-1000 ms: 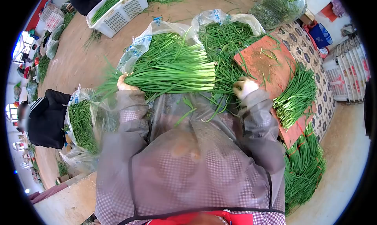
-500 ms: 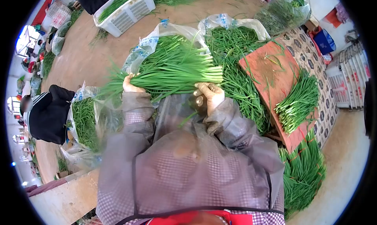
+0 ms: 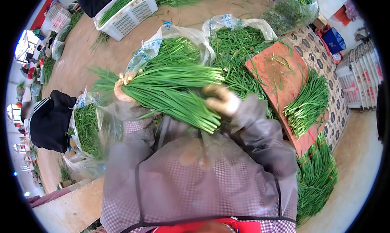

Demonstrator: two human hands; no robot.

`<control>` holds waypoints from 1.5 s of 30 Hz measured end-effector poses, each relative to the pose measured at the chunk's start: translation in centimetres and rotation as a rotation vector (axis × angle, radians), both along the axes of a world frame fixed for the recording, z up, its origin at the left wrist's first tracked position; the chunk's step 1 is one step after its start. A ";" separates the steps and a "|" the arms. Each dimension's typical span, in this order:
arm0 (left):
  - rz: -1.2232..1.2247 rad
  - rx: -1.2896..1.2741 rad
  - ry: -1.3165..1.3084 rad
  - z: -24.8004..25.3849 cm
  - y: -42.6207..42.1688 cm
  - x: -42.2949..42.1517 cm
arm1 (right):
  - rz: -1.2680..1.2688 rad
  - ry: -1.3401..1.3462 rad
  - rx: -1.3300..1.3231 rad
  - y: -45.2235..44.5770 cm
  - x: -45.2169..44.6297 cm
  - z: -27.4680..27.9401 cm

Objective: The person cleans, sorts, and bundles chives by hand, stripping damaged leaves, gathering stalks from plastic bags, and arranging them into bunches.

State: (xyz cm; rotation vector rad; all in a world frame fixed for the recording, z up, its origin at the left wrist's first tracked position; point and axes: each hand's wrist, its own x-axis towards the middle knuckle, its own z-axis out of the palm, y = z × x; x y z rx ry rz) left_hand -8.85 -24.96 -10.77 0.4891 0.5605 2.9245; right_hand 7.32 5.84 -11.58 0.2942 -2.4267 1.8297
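My left hand (image 3: 124, 88) is closed round the leafy end of a bunch of garlic chives (image 3: 174, 105). The bunch is split into two fans, their pale stem ends pointing right, one above the other. My right hand (image 3: 222, 101) is blurred beside the stem ends, its fingers stretched left and apart, with nothing visible in them. Behind the held bunch, an open plastic bag (image 3: 205, 44) contains more chives (image 3: 174, 50). Another bag of loose chives (image 3: 239, 42) stands to its right.
On the right, a reddish board (image 3: 276, 66) carries a pile of chives (image 3: 308, 105). Tied bundles (image 3: 317, 176) lie below it. A white crate (image 3: 130, 19) stands at the back. To the left, a person in black (image 3: 50, 119) is beside a chive bag (image 3: 87, 127).
The bunch, level and in both hands before, now fans into two parts, the lower one tilted down to the right. My right hand has come off the stems and moved slightly right.
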 end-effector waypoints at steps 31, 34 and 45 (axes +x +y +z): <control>-0.221 0.063 0.231 3.1 0.5 1.2 | 0.100 0.399 0.482 0.2 -3.1 -1.4; -0.219 -0.008 0.175 4.8 0.1 2.5 | 0.267 -0.003 0.655 -2.5 1.1 3.8; -0.301 0.086 0.217 5.2 0.0 2.9 | 0.052 -0.158 0.618 6.2 1.1 2.9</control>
